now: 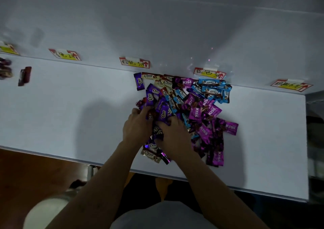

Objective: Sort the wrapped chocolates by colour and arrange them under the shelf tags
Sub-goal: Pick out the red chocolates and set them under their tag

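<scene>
barely begun: both hands, left hand [137,126] and right hand [172,132], dig with curled fingers into the mixed pile [185,109]; their grip i cannot tell. only a red chocolate [24,76] lies sorted far left.

Both forearms enter from the lower edge of the view bare to the wrist, with no sleeve, cuff, watch, bracelet or glove on the visible length; the left hand [136,125] and the right hand [172,134] likewise carry no ring or covering that can be made out in the dim light. A grey garment [157,216], plain and without visible print, seam marking or fastening, covers the torso at the bottom centre of the view. Fine detail such as fingernails is too dark and blurred to report.
</scene>
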`<state>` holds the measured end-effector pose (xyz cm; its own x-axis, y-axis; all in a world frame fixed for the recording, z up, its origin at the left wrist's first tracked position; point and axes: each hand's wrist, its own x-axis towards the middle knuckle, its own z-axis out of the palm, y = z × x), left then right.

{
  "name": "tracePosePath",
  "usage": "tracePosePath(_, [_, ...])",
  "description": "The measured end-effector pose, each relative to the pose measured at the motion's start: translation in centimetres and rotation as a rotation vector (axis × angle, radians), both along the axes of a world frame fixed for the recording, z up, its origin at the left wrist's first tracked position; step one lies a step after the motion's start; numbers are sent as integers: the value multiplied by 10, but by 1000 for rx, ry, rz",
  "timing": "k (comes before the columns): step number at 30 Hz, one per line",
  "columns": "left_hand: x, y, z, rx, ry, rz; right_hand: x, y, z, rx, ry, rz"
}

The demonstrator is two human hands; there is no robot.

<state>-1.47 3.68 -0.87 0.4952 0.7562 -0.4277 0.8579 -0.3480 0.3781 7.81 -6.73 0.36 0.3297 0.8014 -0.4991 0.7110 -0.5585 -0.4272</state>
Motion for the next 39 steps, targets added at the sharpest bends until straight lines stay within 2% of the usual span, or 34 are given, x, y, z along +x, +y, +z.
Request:
tracePosePath(4, [8,8,-8,32,45,-58,-6,-5,-4,-21,-125,-111])
tracePosePath(9, [9,11,-12,-41,-87,38,4,-9,1,-107,-202,-245])
tracePosePath(14, [-5,19,-7,-70,-268,180,-6,26,10,57,-103,-210])
tracePosePath(17, [-26,26,0,-76,-365,234,-18,47,4,34,-56,-144])
tracePosePath(19, [-37,34,3,-77,-387,299,-22,56,-4,-16,-91,-132])
tracePosePath(22, [-48,47,2,-121,-401,379,-22,61,-14,-21,-154,-232])
tracePosePath(27, [-51,55,-5,-164,-429,382,-17,62,-23,-56,-231,-266])
tracePosePath(30, [-52,57,-8,-38,-383,346,-12,64,-25,-84,-237,-251])
tracePosePath(32, [-52,54,-9,73,-346,213,-9,67,-25,-88,-222,-232])
tracePosePath(35, [-48,45,-13,28,-260,33,-3,69,-24,-81,-200,-233])
tracePosePath(39, [-46,38,-21,-56,-190,192,-2,68,-23,-15,-190,-296])
